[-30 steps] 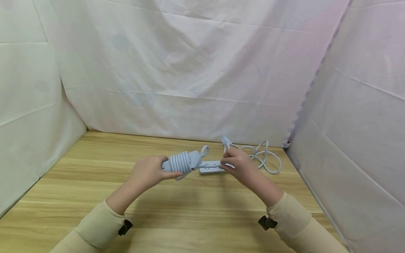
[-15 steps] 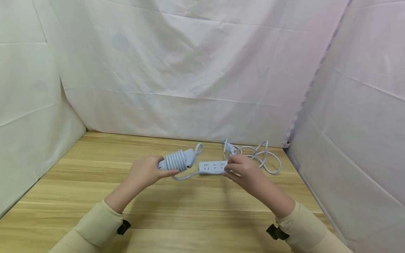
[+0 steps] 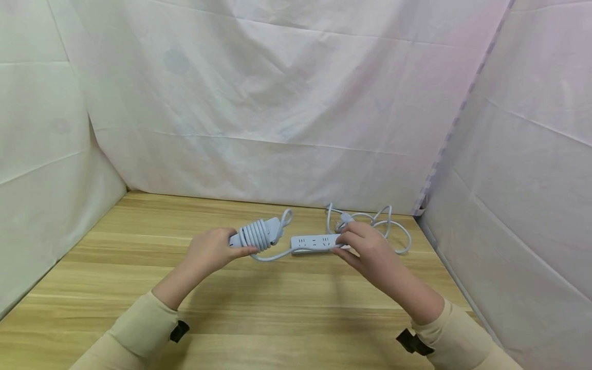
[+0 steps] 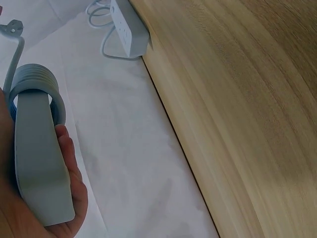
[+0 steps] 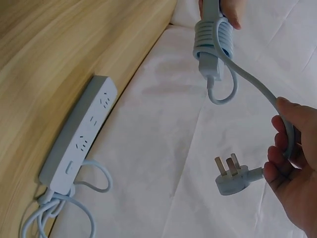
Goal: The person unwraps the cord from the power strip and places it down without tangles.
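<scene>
My left hand grips one end of a white power strip, held above the table with its cord wound round it in several coils. A small cord loop sticks out from the strip's other end. From the coils a free length of cord runs across to my right hand, whose curled fingers hold it close to the plug. The three-pin plug pokes out past those fingers, as the right wrist view shows.
A second white power strip lies on the wooden table behind the stretched cord. Its own loose cord spreads in loops at the back right. White cloth walls enclose the table at the back and sides.
My right hand has moved right and slightly nearer, drawing the cord, which now leaves the coils from underneath. My left hand has shifted a little left with the wound power strip.
</scene>
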Demonstrator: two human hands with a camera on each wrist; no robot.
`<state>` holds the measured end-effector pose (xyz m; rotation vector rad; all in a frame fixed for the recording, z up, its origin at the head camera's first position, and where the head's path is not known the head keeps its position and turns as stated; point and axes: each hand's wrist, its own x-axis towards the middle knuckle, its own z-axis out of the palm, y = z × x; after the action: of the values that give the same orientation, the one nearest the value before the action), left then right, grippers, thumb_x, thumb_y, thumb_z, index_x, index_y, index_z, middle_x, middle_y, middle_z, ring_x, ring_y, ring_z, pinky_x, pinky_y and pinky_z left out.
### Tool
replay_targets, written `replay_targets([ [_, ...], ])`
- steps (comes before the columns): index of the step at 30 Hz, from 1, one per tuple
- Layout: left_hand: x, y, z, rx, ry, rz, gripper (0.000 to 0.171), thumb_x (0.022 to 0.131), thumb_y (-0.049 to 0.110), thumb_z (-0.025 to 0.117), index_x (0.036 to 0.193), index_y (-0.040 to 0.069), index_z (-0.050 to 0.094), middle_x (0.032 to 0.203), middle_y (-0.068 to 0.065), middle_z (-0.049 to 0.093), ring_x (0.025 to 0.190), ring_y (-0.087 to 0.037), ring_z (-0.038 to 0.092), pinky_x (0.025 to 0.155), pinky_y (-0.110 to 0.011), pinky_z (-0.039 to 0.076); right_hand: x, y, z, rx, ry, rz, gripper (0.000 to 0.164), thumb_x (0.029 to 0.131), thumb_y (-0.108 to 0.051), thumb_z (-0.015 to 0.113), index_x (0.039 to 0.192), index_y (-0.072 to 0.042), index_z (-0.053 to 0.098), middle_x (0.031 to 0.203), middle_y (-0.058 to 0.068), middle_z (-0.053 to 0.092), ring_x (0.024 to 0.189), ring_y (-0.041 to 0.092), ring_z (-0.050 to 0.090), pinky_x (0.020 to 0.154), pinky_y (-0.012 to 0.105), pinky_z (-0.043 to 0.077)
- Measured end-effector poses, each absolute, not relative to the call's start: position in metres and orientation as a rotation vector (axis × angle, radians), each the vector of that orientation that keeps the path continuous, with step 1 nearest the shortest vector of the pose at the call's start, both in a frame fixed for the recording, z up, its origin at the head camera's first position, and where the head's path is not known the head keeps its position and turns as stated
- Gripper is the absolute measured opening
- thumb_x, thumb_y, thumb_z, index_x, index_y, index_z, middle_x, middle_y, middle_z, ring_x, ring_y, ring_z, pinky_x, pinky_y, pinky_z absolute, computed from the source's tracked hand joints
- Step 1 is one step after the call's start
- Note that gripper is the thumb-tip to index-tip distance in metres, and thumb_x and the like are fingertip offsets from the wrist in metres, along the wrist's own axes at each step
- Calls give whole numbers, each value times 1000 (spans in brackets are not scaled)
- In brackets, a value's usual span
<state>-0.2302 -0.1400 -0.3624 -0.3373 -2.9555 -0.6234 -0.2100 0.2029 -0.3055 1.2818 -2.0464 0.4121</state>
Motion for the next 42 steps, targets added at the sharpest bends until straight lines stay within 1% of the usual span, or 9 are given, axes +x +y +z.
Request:
replay_targets([
  [4,-231,-140,-363,-348,-2961,-617,63,75,72,64,89,11,65,65,3,51,57,-15,46,50,-31,36,-212,204,-300,1235,-2043,423,36,100,-34,53,84,-3,65,86,4,60,79,21,59,70,36,49],
  [8,-231,-139,-363,-356,-2958,-612,57,75,69,67,85,13,64,63,3,50,58,-15,44,50,-31,34,-215,204,-296,1202,-2037,427,18,87,-19,75,84,-4,66,85,3,61,75,19,57,66,34,47],
  [12,-231,-139,-363,-380,-2951,-590,55,74,67,70,85,14,64,64,4,50,58,-15,44,50,-32,34,-217,205,-293,1159,-2040,409,24,70,-2,85,84,-5,65,84,3,60,73,17,55,62,32,46],
  [15,-229,-138,-364,-392,-2942,-569,56,71,69,71,82,15,63,63,4,48,57,-14,43,49,-31,32,-219,206,-292,1133,-2053,415,22,72,-3,84,83,-5,65,84,3,59,73,18,55,62,32,46],
  [20,-226,-136,-363,-412,-2918,-554,58,66,73,71,75,18,57,60,5,45,54,-13,40,47,-31,30,-222,209,-288,1101,-2074,426,18,89,-21,73,84,-4,66,85,4,60,75,20,56,63,34,47],
  [22,-225,-136,-363,-424,-2908,-546,58,66,75,70,72,19,56,59,6,45,53,-13,39,46,-31,30,-223,210,-287,1076,-2081,420,19,89,-21,73,84,-4,66,85,4,60,75,20,57,63,33,48],
  [27,-223,-134,-364,-458,-2919,-516,61,66,81,64,71,21,58,58,8,48,51,-12,40,45,-31,31,-226,214,-285,1005,-2098,403,19,75,-5,82,85,-3,67,83,4,60,74,20,57,64,34,47],
  [34,-218,-132,-367,-586,-2888,-394,62,66,86,56,65,24,54,54,12,46,48,-8,38,44,-29,30,-229,219,-286,931,-2136,430,17,78,-5,81,87,-3,67,84,4,62,74,20,56,65,34,46],
  [42,-215,-131,-367,-667,-2849,-343,61,65,86,58,66,25,54,55,14,45,49,-6,40,45,-28,33,-233,228,-290,828,-2179,428,15,80,-7,80,86,-4,67,82,2,60,73,20,58,64,35,48],
])
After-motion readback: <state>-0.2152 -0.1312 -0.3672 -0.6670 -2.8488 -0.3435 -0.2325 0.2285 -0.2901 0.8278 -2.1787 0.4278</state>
